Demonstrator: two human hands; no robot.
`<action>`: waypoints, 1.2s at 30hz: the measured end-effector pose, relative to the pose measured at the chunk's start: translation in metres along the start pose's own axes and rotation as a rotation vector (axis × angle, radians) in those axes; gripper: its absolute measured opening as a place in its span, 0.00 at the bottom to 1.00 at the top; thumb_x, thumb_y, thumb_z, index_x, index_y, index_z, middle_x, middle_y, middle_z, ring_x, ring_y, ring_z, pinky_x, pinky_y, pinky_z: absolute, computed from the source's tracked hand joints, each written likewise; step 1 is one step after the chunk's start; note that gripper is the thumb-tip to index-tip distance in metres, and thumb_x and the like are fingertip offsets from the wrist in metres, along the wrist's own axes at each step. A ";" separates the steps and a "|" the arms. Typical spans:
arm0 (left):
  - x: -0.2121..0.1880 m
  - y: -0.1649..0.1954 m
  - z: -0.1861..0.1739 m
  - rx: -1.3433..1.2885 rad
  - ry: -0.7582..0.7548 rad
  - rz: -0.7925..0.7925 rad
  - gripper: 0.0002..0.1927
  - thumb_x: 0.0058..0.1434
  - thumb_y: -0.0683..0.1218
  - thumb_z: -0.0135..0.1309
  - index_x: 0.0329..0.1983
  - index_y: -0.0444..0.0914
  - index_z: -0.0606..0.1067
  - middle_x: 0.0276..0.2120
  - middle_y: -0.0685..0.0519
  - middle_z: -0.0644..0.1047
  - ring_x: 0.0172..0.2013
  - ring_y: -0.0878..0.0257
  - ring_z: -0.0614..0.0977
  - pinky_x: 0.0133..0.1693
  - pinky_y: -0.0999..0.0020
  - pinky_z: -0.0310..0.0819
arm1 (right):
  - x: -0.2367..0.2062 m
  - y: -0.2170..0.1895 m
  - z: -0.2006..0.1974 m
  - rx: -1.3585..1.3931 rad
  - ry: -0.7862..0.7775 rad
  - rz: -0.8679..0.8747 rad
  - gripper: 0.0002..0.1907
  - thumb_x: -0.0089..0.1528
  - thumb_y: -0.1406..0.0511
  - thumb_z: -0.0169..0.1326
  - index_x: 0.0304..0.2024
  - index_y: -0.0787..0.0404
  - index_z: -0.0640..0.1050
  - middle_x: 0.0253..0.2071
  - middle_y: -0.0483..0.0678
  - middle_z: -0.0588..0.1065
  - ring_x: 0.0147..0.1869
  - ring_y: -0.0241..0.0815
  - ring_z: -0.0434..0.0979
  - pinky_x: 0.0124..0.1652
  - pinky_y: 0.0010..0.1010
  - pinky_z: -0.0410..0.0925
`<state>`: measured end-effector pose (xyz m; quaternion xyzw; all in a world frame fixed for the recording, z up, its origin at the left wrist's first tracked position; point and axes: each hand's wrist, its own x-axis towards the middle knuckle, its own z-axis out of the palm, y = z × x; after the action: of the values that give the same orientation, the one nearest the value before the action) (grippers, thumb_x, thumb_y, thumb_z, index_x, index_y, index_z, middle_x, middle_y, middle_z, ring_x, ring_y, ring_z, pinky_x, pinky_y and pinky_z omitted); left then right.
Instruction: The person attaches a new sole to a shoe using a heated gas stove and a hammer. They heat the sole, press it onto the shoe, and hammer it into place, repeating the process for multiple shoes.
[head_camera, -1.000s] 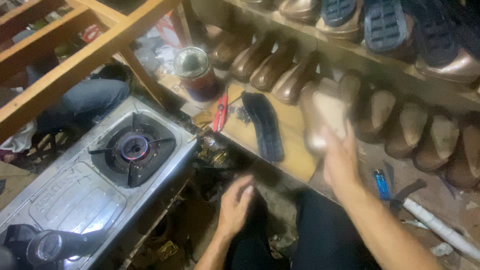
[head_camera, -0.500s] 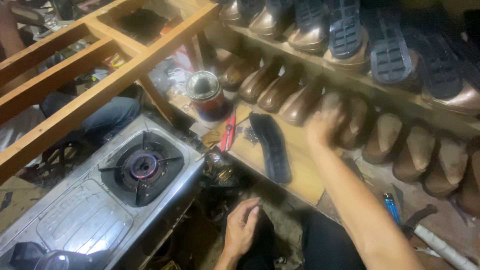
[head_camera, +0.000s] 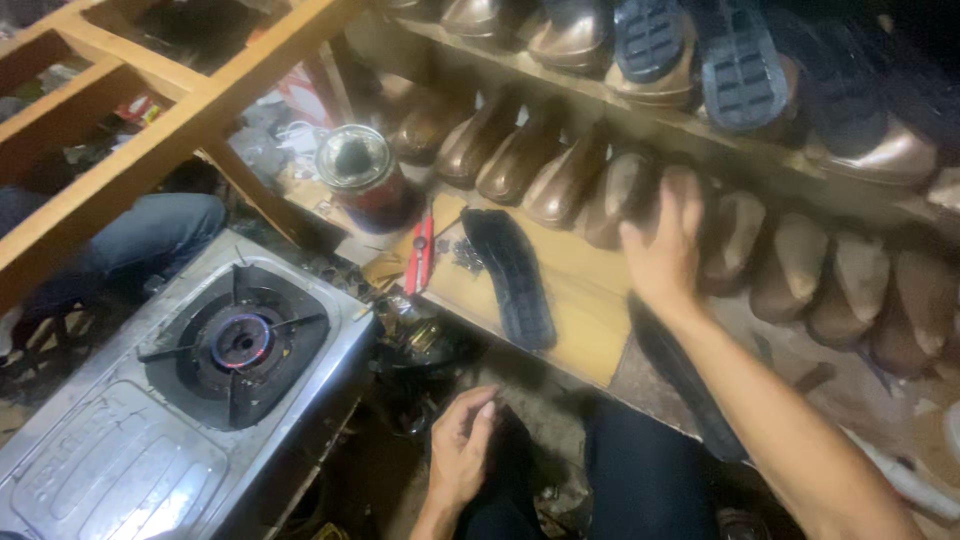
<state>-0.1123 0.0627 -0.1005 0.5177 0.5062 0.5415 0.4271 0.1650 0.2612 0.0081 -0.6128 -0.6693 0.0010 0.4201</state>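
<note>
Reaching hand: right hand (head_camera: 662, 255), fingers spread apart, stretched far over the row of brown shoe uppers (head_camera: 640, 190); its fingertips touch or hover just over one upper, I cannot tell which, and it clamps on nothing.
Resting hand: left hand (head_camera: 460, 450), loosely open, lying low and near on the person's dark trouser leg (head_camera: 640, 480), holding nothing.
Hands together or apart: well apart, right far, left near.
Shoe uppers: side by side along the far edge of the worktop (head_camera: 590, 310), toes tilted toward the near left, long axes running far-right to near-left.
Black sole (head_camera: 510, 275): flat on the worktop, just left of the right hand; long axis runs from far left to near right.
Open room: bare wood between sole and right forearm; the worktop's near edge drops off above the left hand.
Red pliers (head_camera: 420, 255): left of the sole, near the worktop's left edge.
Tin can (head_camera: 362, 175): upright, far left on the worktop.
Gas stove (head_camera: 230, 345): near left, below the worktop.
Upper shelf (head_camera: 640, 105): far, holding more shoes, soles outward.
</note>
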 end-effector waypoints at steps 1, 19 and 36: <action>0.001 -0.002 0.003 0.013 -0.015 0.002 0.13 0.66 0.43 0.53 0.50 0.32 0.80 0.47 0.46 0.84 0.48 0.59 0.84 0.53 0.66 0.75 | 0.004 0.006 -0.005 -0.002 0.017 0.014 0.39 0.62 0.63 0.60 0.74 0.61 0.62 0.81 0.61 0.48 0.84 0.63 0.46 0.76 0.46 0.53; -0.036 0.012 0.023 0.154 0.013 0.028 0.13 0.64 0.45 0.53 0.48 0.34 0.80 0.48 0.45 0.83 0.50 0.54 0.84 0.53 0.64 0.75 | 0.009 0.081 -0.003 -0.056 0.230 0.254 0.39 0.56 0.74 0.56 0.72 0.62 0.68 0.77 0.63 0.56 0.81 0.62 0.50 0.76 0.46 0.46; -0.015 0.011 0.008 0.140 -0.004 0.014 0.12 0.64 0.44 0.55 0.47 0.34 0.80 0.49 0.45 0.82 0.49 0.53 0.84 0.51 0.63 0.76 | 0.038 -0.001 0.037 0.040 -0.077 0.276 0.47 0.60 0.61 0.67 0.75 0.60 0.56 0.78 0.65 0.45 0.81 0.65 0.41 0.73 0.51 0.43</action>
<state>-0.1020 0.0476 -0.0919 0.5510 0.5383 0.5070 0.3869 0.1469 0.3115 0.0061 -0.6898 -0.5944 0.0957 0.4021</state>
